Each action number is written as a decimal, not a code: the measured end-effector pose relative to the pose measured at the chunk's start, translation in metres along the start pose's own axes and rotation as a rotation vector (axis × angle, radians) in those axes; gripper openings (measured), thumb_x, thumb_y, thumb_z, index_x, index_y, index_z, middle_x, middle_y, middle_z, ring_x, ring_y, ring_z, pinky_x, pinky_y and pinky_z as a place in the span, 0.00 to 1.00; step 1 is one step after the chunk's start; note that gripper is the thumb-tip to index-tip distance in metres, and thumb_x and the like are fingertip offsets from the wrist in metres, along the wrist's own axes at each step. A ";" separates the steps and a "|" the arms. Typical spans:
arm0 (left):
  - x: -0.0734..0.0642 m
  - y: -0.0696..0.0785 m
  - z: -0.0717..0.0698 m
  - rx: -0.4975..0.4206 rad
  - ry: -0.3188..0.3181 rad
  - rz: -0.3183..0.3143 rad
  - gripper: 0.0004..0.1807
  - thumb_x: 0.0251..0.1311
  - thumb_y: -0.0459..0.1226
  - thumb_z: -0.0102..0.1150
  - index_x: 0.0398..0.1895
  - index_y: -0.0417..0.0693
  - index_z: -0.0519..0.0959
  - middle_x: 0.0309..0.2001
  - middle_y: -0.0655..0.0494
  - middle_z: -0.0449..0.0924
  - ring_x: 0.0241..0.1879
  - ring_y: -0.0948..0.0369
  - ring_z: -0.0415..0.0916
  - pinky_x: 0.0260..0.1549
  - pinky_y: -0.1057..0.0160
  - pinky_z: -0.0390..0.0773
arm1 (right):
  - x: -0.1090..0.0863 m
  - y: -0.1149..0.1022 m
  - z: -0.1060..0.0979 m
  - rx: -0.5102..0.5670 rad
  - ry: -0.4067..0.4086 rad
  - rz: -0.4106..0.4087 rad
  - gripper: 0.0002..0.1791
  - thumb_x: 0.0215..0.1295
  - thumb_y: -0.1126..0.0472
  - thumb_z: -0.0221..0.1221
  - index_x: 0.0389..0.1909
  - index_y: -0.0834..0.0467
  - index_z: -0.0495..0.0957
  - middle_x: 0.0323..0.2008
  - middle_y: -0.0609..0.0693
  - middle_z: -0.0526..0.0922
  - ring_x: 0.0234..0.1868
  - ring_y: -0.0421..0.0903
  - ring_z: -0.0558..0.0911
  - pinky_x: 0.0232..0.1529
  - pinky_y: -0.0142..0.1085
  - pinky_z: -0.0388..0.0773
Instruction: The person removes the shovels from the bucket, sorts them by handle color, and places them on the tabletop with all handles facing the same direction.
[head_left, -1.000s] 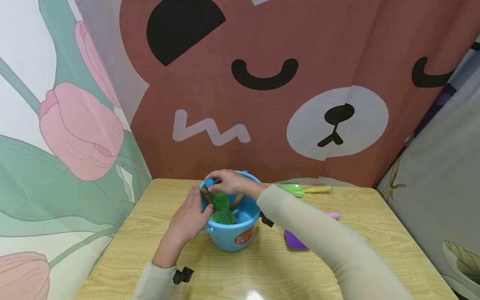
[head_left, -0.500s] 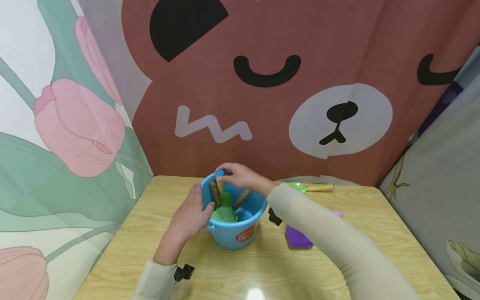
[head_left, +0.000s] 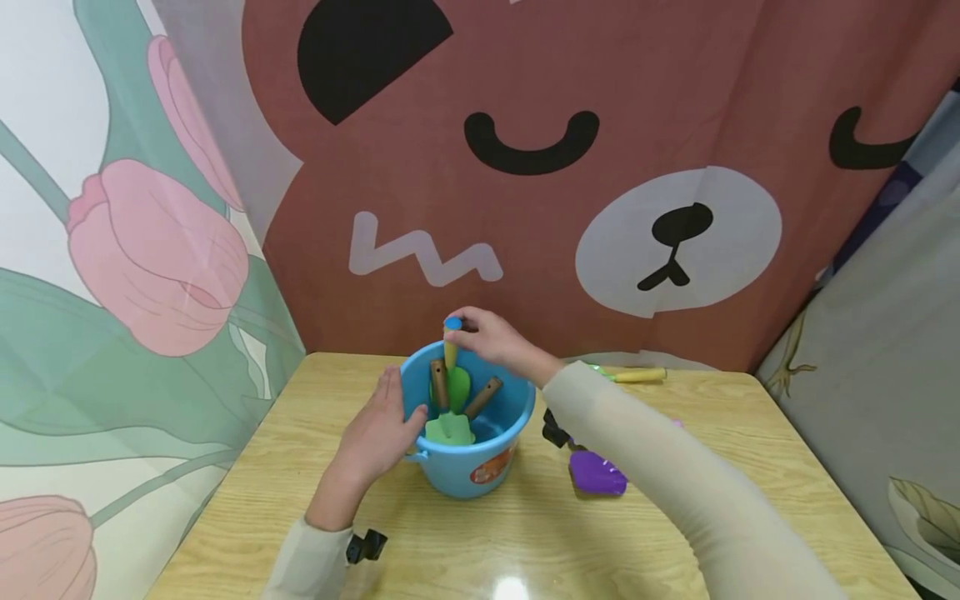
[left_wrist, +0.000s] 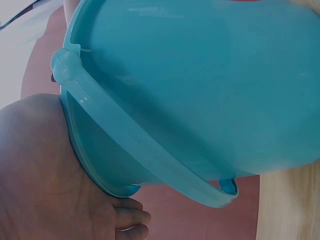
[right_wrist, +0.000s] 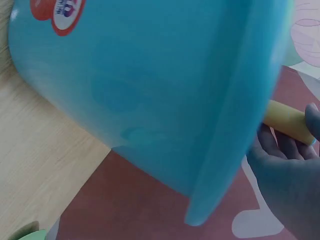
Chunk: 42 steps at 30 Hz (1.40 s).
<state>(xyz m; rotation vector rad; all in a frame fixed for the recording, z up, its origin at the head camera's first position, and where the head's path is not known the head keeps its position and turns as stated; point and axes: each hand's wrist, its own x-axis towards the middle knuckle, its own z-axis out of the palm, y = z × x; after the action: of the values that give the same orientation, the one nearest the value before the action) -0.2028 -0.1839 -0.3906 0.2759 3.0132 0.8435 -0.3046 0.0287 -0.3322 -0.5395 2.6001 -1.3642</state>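
A light blue toy bucket point(head_left: 465, 479) with an orange label stands on the table. My left hand point(head_left: 378, 437) rests against its left rim, fingers straight and thumb over the edge; the left wrist view shows the palm touching the rim beside the bucket's handle point(left_wrist: 135, 142). Over the far side of the bucket, my right hand point(head_left: 495, 337) pinches the blue-tipped yellow handle point(head_left: 451, 346) of a toy shovel. The shovel's green blade point(head_left: 459, 387) points down inside the bucket. Also in the bucket are a light green tool head point(head_left: 450, 429) and two brown handles, one upright point(head_left: 439, 383) and one leaning right point(head_left: 483, 398).
On the table point(head_left: 420, 558), right of the bucket, lies a purple shovel blade point(head_left: 597, 473), its handle mostly behind the right sleeve point(head_left: 645, 475). Farther back lies a yellow handle point(head_left: 637, 375) with a green end, partly covered by the sleeve. A printed bear curtain point(head_left: 420, 308) hangs behind.
My right hand has risen and shifted right, lifting and straightening the shovel by its yellow handle. The other tools in the bucket show more now. My left hand has stayed at the rim.
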 end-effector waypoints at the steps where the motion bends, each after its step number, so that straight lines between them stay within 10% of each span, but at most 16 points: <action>1: 0.000 0.000 0.000 0.000 0.001 0.000 0.49 0.73 0.55 0.45 0.80 0.32 0.39 0.81 0.36 0.38 0.79 0.41 0.40 0.71 0.35 0.57 | 0.000 -0.001 -0.001 0.015 0.014 0.003 0.24 0.72 0.47 0.59 0.64 0.51 0.74 0.59 0.49 0.78 0.60 0.50 0.78 0.61 0.48 0.78; 9: -0.001 0.000 0.000 -0.003 0.009 0.001 0.49 0.72 0.55 0.46 0.80 0.33 0.39 0.81 0.37 0.39 0.79 0.41 0.41 0.70 0.35 0.58 | 0.004 -0.008 -0.008 0.193 0.088 0.010 0.23 0.73 0.49 0.59 0.63 0.55 0.72 0.56 0.52 0.79 0.58 0.50 0.81 0.60 0.48 0.79; 42: -0.002 0.000 0.002 -0.016 0.009 0.009 0.48 0.73 0.54 0.45 0.80 0.32 0.39 0.81 0.37 0.38 0.80 0.42 0.39 0.71 0.36 0.56 | 0.005 -0.020 -0.042 0.285 0.275 -0.026 0.25 0.72 0.49 0.61 0.65 0.54 0.74 0.56 0.52 0.81 0.56 0.49 0.81 0.59 0.47 0.80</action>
<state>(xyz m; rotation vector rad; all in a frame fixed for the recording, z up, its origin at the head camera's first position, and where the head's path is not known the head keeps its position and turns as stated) -0.2011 -0.1836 -0.3922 0.2864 3.0148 0.8717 -0.3168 0.0483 -0.2921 -0.3646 2.5341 -1.8970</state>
